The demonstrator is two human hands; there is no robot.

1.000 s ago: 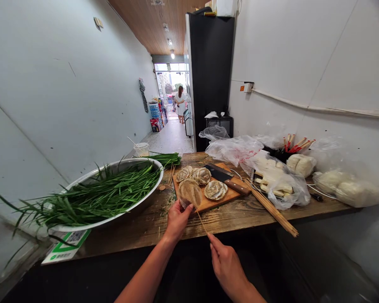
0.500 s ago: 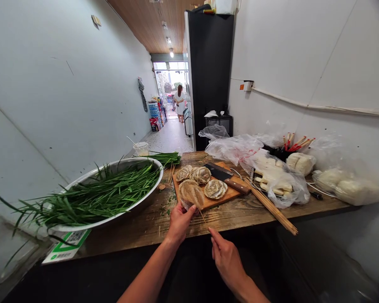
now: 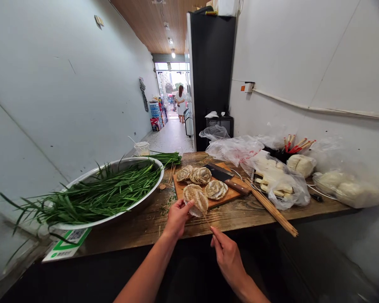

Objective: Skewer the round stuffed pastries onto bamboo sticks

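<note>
Pinched in my left hand (image 3: 177,218) is a thin, round, brownish food slice (image 3: 196,199), held tilted above the near edge of the cutting board (image 3: 222,201). My right hand (image 3: 225,248) is closed on the lower end of a thin wooden skewer (image 3: 207,219), whose upper end meets the slice's lower edge. Whether the tip has gone into the slice I cannot tell. More round slices lie on the board in small stacks, one stack (image 3: 216,190) just right of the held slice. A cleaver (image 3: 227,179) with a wooden handle rests across the board's right side.
A large metal basin (image 3: 159,174) of long green chives (image 3: 107,195) stands at the left. A bundle of skewers (image 3: 273,210) juts over the table's front edge. Plastic bags with pale food (image 3: 278,181) crowd the right. A person (image 3: 180,103) stands far off near the doorway.
The held slice has shifted slightly right and down and turned, showing a lighter, textured face. My left hand moved with it; my right hand still grips the skewer, nearly in place.
</note>
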